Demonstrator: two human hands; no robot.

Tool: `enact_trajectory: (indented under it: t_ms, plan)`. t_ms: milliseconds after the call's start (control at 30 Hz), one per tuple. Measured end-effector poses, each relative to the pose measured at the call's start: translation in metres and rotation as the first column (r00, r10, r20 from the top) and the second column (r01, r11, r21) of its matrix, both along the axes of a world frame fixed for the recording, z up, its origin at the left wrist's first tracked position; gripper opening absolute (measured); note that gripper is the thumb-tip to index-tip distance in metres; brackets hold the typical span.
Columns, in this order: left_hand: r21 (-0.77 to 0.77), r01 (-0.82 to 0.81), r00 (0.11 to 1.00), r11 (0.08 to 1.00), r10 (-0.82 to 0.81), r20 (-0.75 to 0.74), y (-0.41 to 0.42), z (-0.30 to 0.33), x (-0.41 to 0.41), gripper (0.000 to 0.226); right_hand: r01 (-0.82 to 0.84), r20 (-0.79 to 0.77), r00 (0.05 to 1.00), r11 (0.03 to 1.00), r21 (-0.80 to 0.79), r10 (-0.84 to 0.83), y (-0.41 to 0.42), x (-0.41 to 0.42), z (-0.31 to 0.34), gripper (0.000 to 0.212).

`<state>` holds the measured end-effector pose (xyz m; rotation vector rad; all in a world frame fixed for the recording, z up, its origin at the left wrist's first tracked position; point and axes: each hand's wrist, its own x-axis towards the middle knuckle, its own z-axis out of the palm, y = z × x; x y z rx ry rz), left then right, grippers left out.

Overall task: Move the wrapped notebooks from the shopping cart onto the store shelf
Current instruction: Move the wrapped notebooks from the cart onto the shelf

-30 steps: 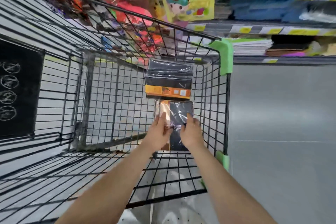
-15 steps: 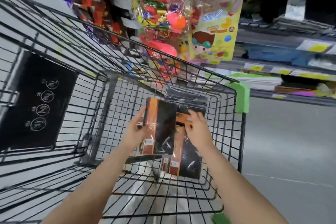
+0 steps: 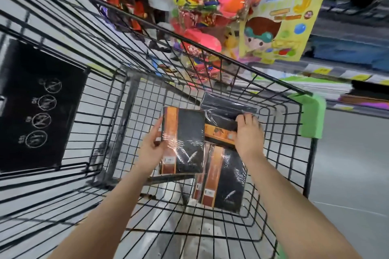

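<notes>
A head-worn camera looks down into a black wire shopping cart [image 3: 271,115] with green plastic corner guards. Both bare forearms reach into the basket. The left hand [image 3: 152,147] grasps a black and orange notebook wrapped in clear shiny plastic [image 3: 182,142], its fingers curled round the notebook's left edge and the notebook lifted above the cart floor, cover facing up. The right hand [image 3: 249,133] has its fingers curled over the edge of a stack of dark plastic-wrapped notebooks with an orange band [image 3: 226,121] that leans against the far end of the cart; it grasps that stack from above. Below and between the two hands, another black and orange wrapped notebook [image 3: 223,178] lies on the wire bottom of the cart, partly covered by the lifted notebook. On the cart's left side hangs a black panel with white round warning symbols [image 3: 40,109]. Beyond the cart, bags of brightly coloured wrapped toys and sweets [image 3: 202,0] hang in front of the store, next to a yellow card pack with a cartoon child's face [image 3: 280,27]. To the right runs a grey store shelf with yellow price labels [image 3: 345,75], holding stacks of paper goods. The floor [image 3: 349,174] is plain grey.
</notes>
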<state>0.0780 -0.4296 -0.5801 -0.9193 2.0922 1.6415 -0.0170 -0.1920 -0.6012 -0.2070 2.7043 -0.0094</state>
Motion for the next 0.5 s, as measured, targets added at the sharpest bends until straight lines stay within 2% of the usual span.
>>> enact_trajectory:
  t_ms: [100, 233, 333, 500]
  plan:
    - [0.036, -0.016, 1.000, 0.999, 0.016, 0.018, -0.005, 0.010, 0.001, 0.070, -0.016, 0.051, 0.999, 1.000, 0.005, 0.016, -0.003, -0.004, 0.013, 0.034]
    - [0.061, -0.022, 1.000, 0.998, 0.020, 0.021, -0.012, 0.036, 0.006, 0.071, 0.002, 0.180, 0.984, 0.999, -0.052, 0.007, -0.008, -0.003, 0.043, 0.043]
    - [0.102, -0.043, 0.999, 0.994, 0.041, 0.026, -0.015, 0.063, 0.012, 0.072, -0.004, 0.184, 0.983, 0.998, -0.069, 0.017, -0.009, 0.006, 0.075, 0.035]
    - [0.097, -0.039, 0.999, 0.995, 0.040, -0.002, -0.021, 0.104, 0.030, 0.070, 0.250, 0.103, 0.968, 0.931, -0.265, -0.230, 0.003, 0.053, 0.139, 0.032]
